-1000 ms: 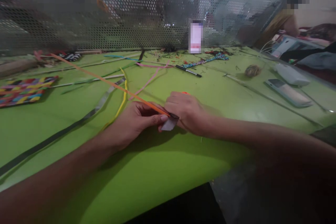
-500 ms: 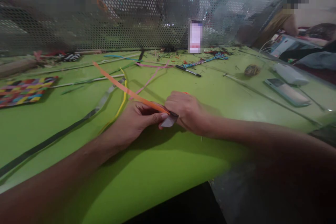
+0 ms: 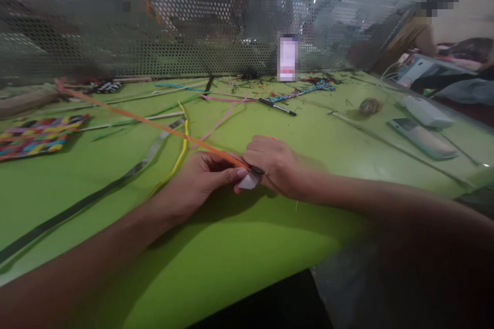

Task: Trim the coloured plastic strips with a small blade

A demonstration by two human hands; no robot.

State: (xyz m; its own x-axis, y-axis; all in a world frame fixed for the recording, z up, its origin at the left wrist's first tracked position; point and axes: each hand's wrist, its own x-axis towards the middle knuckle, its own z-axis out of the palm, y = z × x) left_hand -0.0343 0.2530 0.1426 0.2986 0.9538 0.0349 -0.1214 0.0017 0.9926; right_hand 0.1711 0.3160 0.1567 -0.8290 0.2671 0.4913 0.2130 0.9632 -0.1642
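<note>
A long, flat orange strip (image 3: 154, 122) runs from between my hands up to the far left. My left hand (image 3: 208, 172) is closed, its thumb and fingers pinching the strip's near end together with a small whitish strip piece (image 3: 249, 180). Pressed right beside it, my right hand (image 3: 272, 162) is curled shut where the strips meet. A short dark strip (image 3: 258, 169) shows between the hands, and a bit of orange peeks out behind the right knuckles. What lies inside the right fingers is mostly hidden.
Grey-black (image 3: 100, 190), yellow (image 3: 181, 151) and pink (image 3: 224, 121) strips lie on the green table (image 3: 231, 257). A woven multicoloured piece (image 3: 38, 136) is at left, a pen (image 3: 277, 107) farther back. A lit phone (image 3: 287, 59) leans on the perforated panel (image 3: 193, 25); a handset (image 3: 422, 138) lies right.
The orange strip now stretches much farther to the left and lies straighter; earlier its free end was raised and nearer. Both hands have stayed in nearly the same place and grip.
</note>
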